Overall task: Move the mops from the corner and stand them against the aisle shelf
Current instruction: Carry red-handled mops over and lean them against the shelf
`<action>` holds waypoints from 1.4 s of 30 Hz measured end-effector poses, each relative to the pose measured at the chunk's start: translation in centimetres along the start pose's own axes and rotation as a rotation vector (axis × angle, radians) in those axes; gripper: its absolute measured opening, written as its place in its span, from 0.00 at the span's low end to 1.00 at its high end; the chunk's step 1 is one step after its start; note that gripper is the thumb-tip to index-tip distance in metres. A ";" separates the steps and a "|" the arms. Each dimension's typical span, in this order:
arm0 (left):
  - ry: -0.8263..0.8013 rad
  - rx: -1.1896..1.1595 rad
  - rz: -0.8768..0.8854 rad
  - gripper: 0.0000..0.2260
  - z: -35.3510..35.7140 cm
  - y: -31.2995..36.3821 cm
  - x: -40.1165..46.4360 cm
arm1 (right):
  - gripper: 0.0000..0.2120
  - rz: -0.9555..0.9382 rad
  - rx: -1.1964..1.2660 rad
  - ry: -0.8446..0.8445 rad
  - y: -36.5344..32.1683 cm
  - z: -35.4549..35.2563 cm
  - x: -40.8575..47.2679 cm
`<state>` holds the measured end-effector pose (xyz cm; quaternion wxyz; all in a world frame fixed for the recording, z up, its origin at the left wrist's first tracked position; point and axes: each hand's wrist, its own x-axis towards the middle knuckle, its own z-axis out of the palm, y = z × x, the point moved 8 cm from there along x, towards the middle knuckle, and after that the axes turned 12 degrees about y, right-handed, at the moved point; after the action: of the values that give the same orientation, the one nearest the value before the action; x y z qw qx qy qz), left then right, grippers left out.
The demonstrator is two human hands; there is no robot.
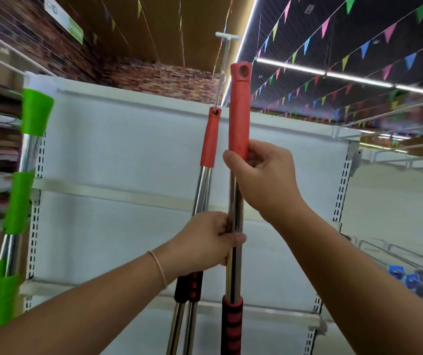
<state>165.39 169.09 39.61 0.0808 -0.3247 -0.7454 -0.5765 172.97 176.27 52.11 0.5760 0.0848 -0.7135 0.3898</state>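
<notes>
A red-capped mop (pixel 239 119) with a steel shaft and a red-black foam grip stands upright close in front of me. My right hand (pixel 264 175) grips it just under the red cap. Lower down, my left hand (pixel 205 242) holds the same shaft. Behind it, two more red-capped mops (pixel 210 139) lean side by side against the white end panel of the aisle shelf (pixel 128 155). All the mop heads are out of view below.
Green-handled mops (pixel 23 180) lean at the shelf's left edge. Stocked shelves run along the left, wire shelves (pixel 410 262) with blue items along the right. A white hanger rod (pixel 224 60) and coloured bunting hang overhead.
</notes>
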 end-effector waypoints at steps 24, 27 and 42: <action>0.010 -0.048 -0.006 0.08 -1.7 -2.1 2.0 | 0.12 -0.029 -0.066 0.004 0.7 3.4 0.5; -0.002 -0.060 -0.010 0.08 -1.7 -1.9 1.8 | 0.13 -0.040 -0.072 0.003 0.8 3.5 0.4; -0.065 -0.009 -0.095 0.08 -2.1 -0.7 1.8 | 0.14 -0.004 -0.145 -0.048 0.3 3.5 1.4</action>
<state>163.12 167.82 40.62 0.0275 -0.3078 -0.7596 -0.5722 169.68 174.66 53.12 0.5640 0.0537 -0.7533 0.3339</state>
